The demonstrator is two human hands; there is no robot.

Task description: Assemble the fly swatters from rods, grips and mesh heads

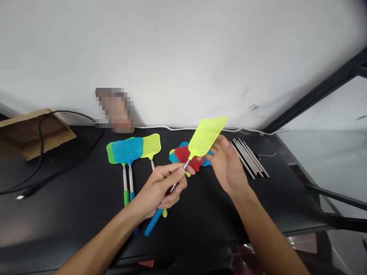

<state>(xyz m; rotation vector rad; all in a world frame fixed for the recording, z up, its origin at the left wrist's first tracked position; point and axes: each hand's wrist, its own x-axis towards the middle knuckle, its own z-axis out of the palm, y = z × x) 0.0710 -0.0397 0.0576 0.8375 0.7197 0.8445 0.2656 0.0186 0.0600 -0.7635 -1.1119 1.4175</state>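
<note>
My left hand point(163, 189) is wrapped round the thin metal shaft of a fly swatter point(207, 135) with a yellow-green mesh head and a blue grip. The head tilts up and to the right, above the table. Just behind and right of it is my right hand point(229, 164), its fingers apart, partly hidden by the mesh; I cannot tell whether they touch it. Under the raised head lies a pile of loose swatter heads, a red one point(189, 156) on top of blue and yellow-green ones. To the left lie whole swatters, among them a blue one point(128, 151) and a yellow-green one point(151, 145).
Several thin metal rods point(249, 158) lie side by side on the black table point(86, 225) at the right. An open cardboard box point(54, 131) and a black cable point(64, 170) are at the left. A pixelated object point(116, 110) leans against the wall point(177, 65). A black metal frame point(312, 88) rises at the right.
</note>
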